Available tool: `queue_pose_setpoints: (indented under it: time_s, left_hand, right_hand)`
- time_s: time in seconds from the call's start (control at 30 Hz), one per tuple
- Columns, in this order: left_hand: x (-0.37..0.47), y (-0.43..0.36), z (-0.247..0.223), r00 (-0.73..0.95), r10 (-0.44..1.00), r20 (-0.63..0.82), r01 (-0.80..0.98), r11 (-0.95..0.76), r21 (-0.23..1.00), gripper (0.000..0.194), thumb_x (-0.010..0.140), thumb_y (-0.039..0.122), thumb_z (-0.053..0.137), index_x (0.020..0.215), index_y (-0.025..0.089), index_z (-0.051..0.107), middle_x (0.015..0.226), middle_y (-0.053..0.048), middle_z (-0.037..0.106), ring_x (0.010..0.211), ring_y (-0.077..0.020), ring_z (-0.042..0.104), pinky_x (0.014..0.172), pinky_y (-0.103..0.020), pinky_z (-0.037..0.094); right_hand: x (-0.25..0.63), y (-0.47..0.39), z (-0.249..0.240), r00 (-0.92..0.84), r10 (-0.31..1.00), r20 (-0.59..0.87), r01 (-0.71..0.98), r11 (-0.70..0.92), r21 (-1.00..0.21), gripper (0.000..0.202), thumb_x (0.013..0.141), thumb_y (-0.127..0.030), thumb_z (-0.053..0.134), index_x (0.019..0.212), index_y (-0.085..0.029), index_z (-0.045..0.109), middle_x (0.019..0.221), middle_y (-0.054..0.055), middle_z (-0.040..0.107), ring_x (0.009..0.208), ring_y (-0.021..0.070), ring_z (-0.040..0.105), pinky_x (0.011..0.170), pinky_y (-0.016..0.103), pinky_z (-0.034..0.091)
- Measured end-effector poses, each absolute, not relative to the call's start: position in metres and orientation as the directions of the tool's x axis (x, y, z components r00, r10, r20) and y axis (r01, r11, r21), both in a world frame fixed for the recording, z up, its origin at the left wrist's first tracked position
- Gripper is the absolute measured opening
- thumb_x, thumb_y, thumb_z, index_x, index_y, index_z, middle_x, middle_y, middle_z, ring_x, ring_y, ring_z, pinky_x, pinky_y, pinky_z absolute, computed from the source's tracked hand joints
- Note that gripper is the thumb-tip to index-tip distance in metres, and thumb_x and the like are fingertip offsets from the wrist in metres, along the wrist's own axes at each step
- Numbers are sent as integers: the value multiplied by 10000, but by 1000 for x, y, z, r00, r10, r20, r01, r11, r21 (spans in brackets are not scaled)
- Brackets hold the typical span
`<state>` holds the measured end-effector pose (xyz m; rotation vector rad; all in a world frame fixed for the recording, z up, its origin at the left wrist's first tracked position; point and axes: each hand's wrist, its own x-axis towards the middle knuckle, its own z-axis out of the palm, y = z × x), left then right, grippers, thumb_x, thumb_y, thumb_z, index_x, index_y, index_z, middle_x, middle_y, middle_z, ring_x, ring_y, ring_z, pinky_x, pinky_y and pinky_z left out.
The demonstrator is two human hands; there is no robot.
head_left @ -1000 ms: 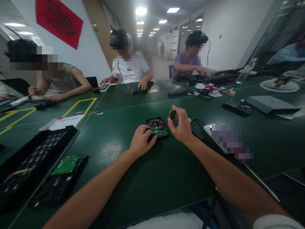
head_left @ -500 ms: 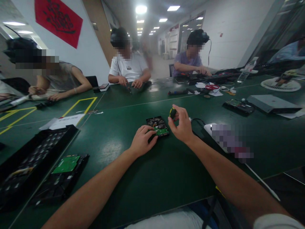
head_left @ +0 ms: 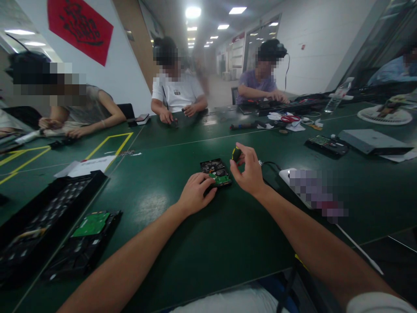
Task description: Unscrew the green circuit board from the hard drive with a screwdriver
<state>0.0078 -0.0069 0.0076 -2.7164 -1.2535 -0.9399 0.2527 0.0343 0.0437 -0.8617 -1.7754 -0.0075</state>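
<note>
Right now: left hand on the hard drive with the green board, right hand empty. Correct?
Not quite: the right hand isn't empty. The head view shows it holding a yellow-and-black tool in its fingers. The left hand is on the hard drive with the green board, as you said.

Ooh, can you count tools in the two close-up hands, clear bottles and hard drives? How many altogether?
Yellow-and-dark handled tool in the right hand: 1
Clear plastic bottle: 1
Black rectangular hard drives with circuit boards: 3 (one at the left hand, one lower left, one near the grey metal box)
Total: 5
</note>
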Motion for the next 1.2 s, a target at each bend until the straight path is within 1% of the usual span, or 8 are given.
queue_pose_setpoints:
  time_s: [0.17,0.3,0.37,0.5,0.7,0.87,0.97,1.2]
  left_hand:
    - [8,-7,8,520,671,528,692,-694,201,205,991,348,603,1153,250,682,1162,-103,670,1124,-293,637,1016,-511,521]
    - [9,-8,9,521,667,534,690,-697,197,181,992,345,601,1103,236,694,1165,-104,664,1120,-288,631,1013,-511,527]
    - [10,-9,9,503,675,540,703,-683,198,192,986,360,611,1098,230,696,1235,-118,641,1180,-304,603,1034,-526,518]
    - [12,-11,8,468,711,525,746,-636,196,235,976,407,632,1115,226,688,1401,-137,570,1343,-352,500,1114,-580,466]
    - [13,-14,5,460,746,482,779,-599,184,280,976,428,634,1166,226,672,1412,-142,594,1367,-359,492,1132,-598,450]
    - [14,-15,9,506,734,452,789,-606,100,314,995,448,603,1179,203,667,1425,-163,597,1380,-364,498,1167,-595,420]
    - [14,-15,9,524,730,438,790,-609,70,312,993,439,601,1187,201,660,1436,-167,593,1390,-363,499,1175,-590,417]
    - [15,-15,9,538,733,415,789,-611,56,348,993,451,594,1208,180,637,1477,-188,564,1430,-371,475,1186,-586,414]
  right_hand:
    - [252,33,45,-132,533,836,540,746,-390,617,965,-248,609,1541,-299,394,1320,131,557,968,240,652,786,435,661]
    - [252,33,45,-140,526,839,526,757,-387,632,959,-227,596,1551,-299,389,1347,134,548,1021,252,647,828,444,664]
    - [252,34,44,-139,534,834,526,753,-394,634,960,-228,590,1556,-299,388,1345,135,549,1014,252,646,844,454,662]
    - [253,36,41,-135,551,824,523,746,-413,637,963,-250,599,1561,-309,387,1341,133,550,988,252,648,848,469,662]
    - [253,35,42,-134,542,830,527,748,-403,630,964,-247,598,1557,-304,392,1324,132,554,953,242,648,837,462,661]
    - [252,34,43,-140,543,828,534,745,-398,630,969,-250,591,1561,-305,384,1319,130,556,951,238,648,833,453,660]
    - [252,35,41,-139,546,826,535,743,-401,635,971,-255,592,1566,-310,378,1324,130,559,965,243,651,838,454,663]
    - [252,36,40,-141,545,827,532,746,-401,638,982,-269,583,1577,-314,357,1368,135,569,965,244,676,863,468,662]
